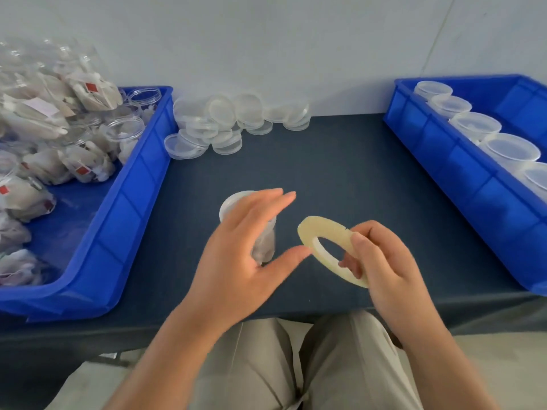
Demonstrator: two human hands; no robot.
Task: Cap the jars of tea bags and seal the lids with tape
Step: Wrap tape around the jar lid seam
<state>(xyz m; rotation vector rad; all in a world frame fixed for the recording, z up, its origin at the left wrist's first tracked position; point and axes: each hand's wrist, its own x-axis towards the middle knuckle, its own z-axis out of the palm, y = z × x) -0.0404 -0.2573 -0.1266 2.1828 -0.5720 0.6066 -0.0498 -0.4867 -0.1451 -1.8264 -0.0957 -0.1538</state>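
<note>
A clear jar of tea bags (236,202) with a lid on top stands upright in the middle of the dark table. My left hand (245,253) hovers over and in front of it with fingers spread and straight, hiding most of the jar. Whether the hand touches the jar I cannot tell. My right hand (381,264) grips a pale yellow roll of tape (319,232) just right of the jar, fingers curled through its hole. The left thumb tip lies close to the roll's near edge.
A blue bin (139,184) at the left holds several open jars and loose tea bags. A pile of clear lids (231,122) lies at the back. Another blue bin (444,161) at the right holds a row of capped jars (476,125). My knees are below the table's front edge.
</note>
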